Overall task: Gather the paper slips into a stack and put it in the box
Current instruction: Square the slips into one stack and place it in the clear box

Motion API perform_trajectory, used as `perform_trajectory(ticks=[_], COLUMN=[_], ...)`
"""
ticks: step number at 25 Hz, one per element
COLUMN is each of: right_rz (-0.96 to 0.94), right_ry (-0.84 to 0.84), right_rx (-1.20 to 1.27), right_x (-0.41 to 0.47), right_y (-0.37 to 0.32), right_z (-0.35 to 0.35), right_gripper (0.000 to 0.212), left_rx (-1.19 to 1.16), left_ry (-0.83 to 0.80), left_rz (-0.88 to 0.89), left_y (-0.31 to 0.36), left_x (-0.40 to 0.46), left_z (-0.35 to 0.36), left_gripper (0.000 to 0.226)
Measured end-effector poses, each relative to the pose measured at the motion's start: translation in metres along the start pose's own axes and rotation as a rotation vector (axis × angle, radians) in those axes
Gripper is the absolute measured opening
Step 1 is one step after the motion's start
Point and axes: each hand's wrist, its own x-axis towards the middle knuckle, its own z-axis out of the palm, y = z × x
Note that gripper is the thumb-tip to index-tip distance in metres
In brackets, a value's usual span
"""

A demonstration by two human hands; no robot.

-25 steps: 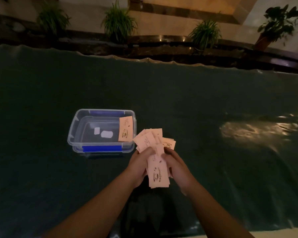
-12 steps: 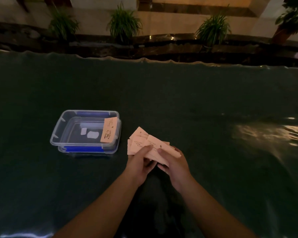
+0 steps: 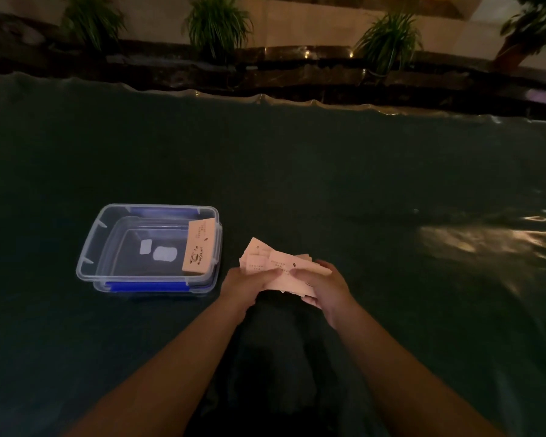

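A loose bundle of pale pink paper slips [image 3: 267, 261] is held between both hands, just right of the box. My left hand [image 3: 245, 285] grips its left side and my right hand [image 3: 323, 287] grips its right side. The slips are fanned and uneven, lying roughly sideways. A clear plastic box [image 3: 95, 247] with blue clips stands open on the table to the left. One pink slip [image 3: 200, 246] leans against the box's right inner wall.
A dark green cloth [image 3: 328, 171] covers the table, with a bright reflection [image 3: 473, 241] at the right. Beyond the far edge runs a dark stone ledge with potted plants [image 3: 218, 23]. Two white labels [image 3: 160, 252] show on the box's floor.
The bundle has been turned from upright to lying sideways in my hands and lowered a little. The view has shifted, so the box appears further left.
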Motion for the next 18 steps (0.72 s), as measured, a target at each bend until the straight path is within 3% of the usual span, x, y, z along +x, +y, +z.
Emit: perform_trajectory(ticks=[3,6,14,18], right_rz=[0.026,0.05,0.054,0.039], right_ry=[0.029,0.03,0.007,-0.04], right_rx=[-0.081,-0.048,0.022,0.042], right_x=[0.012,0.02,0.023,0.022], right_y=[0.003,0.008,0.017,0.024], right_z=[0.003,0.004,0.017,0.013], right_gripper=[0.074,0.081,0.081,0.081], left_rx=[0.369,0.433,0.384,0.161], left_ry=[0.134,0.108,0.009,-0.149], left_rz=[0.0,0.094,0.141,0.114], left_y=[0.003,0.006,0.0,-0.005], left_x=[0.01,0.017,0.024,0.023], left_z=[0.001,0.002,0.001,-0.018], left_gripper=[0.132,0.133,0.103,0.096])
